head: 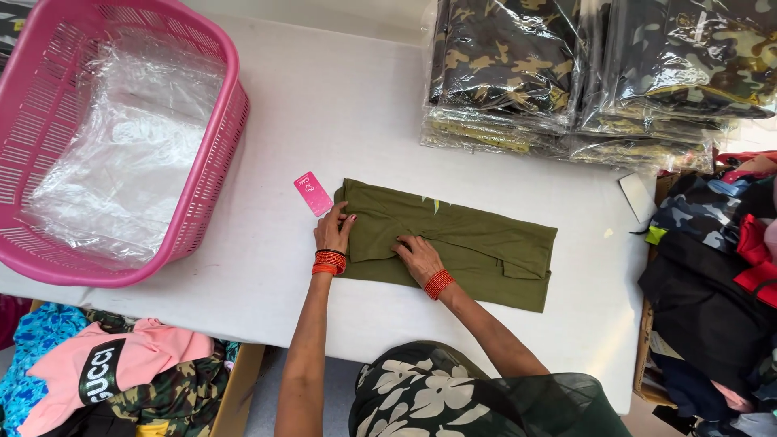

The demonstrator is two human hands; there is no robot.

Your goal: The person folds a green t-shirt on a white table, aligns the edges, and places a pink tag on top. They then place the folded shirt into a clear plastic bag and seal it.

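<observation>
An olive green garment (486, 243) lies folded into a long strip across the white table (340, 105). My left hand (333, 230) rests on its left end, fingers bent over the edge of the cloth. My right hand (417, 255) presses flat on a fold near the garment's middle-left. Both wrists carry red bangles. A small pink tag (312, 193) lies on the table just left of the garment, apart from my left hand.
A pink plastic basket (206, 194) holding clear plastic bags stands at the left. Stacks of bagged camouflage garments (566, 73) sit at the back right. Loose clothes fill a box (105, 380) at lower left and a pile (712, 275) at the right.
</observation>
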